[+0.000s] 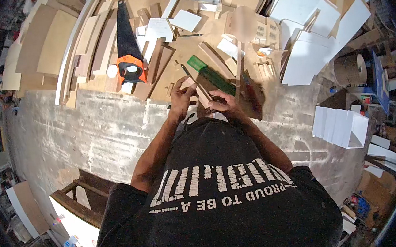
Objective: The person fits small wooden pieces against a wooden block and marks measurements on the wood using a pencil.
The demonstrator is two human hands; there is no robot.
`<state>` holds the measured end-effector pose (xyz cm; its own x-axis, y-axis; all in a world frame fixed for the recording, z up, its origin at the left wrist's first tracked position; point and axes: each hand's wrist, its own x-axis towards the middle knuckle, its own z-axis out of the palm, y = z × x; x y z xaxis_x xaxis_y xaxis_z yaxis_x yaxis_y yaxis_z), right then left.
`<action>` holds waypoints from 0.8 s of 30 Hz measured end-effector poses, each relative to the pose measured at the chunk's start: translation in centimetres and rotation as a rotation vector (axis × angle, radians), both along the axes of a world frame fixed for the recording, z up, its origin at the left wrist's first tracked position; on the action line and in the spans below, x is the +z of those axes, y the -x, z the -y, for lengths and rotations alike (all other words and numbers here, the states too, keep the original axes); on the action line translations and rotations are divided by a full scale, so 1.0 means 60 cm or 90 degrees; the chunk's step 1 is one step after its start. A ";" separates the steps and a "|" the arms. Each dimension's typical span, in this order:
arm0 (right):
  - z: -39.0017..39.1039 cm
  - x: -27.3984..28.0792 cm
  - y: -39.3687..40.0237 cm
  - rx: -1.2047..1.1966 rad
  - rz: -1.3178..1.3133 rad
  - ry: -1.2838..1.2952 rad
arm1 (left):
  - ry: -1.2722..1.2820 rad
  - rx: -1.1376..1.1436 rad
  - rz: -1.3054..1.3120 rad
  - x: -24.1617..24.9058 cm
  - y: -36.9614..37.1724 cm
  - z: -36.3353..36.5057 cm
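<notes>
A short, pale wooden strip [201, 91] is held between my two hands, slanting across the view close in front of my shirt. My left hand [182, 96] pinches its upper left part with thumb and fingers. Lower down, my right hand [224, 104] has its fingers closed at the strip's other end. Just beyond my fingers lies a thin, dark, pencil-like stick [185, 70]. A long green object [197, 63], partly in shadow, rests on the board past my right hand. Left of my hands is a handsaw [130, 63] with an orange and black handle.
Wood offcuts [157, 63] and white panel pieces [185, 20] lie across the worktop ahead. Long boards [49, 42] are stacked on the left, white sheets [311, 50] lean at the right. A white box-like piece [339, 126] stands on the grey floor [90, 128].
</notes>
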<state>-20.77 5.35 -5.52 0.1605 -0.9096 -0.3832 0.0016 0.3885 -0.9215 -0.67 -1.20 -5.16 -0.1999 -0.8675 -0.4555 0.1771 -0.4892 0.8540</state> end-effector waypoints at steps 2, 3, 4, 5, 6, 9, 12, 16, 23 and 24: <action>-0.004 0.012 0.002 -0.002 0.002 -0.045 | 0.006 -0.014 0.013 -0.003 0.003 0.004; -0.006 0.005 0.003 -0.007 -0.015 -0.021 | 0.006 -0.021 0.023 -0.002 0.004 0.007; -0.007 -0.005 0.002 -0.011 -0.032 0.004 | 0.005 -0.026 0.031 -0.001 0.006 0.010; -0.008 -0.014 0.003 -0.014 -0.049 0.029 | 0.004 -0.027 0.031 0.000 0.008 0.012; -0.008 -0.012 0.004 -0.017 -0.046 0.027 | 0.003 -0.027 0.030 0.000 0.010 0.014; -0.005 -0.008 0.010 -0.017 -0.044 0.018 | 0.015 -0.043 0.033 0.001 0.016 0.022; -0.003 -0.004 0.016 -0.014 -0.052 0.001 | 0.034 -0.059 0.041 0.005 0.023 0.028; 0.005 0.009 0.007 -0.071 -0.107 0.054 | 0.059 -0.043 0.036 0.024 0.034 0.034; 0.037 -0.043 -0.002 -0.120 -0.388 0.350 | -0.069 0.082 0.032 -0.003 0.050 0.048; 0.041 -0.052 -0.003 -0.125 -0.387 0.381 | -0.083 0.086 0.018 0.002 0.049 0.047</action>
<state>-20.58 2.92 -8.61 -0.0972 -0.9752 0.1986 -0.5398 -0.1160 -0.8338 -3.63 -4.03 -5.04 -0.0713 -0.8188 -0.5696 0.2253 -0.5695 0.7905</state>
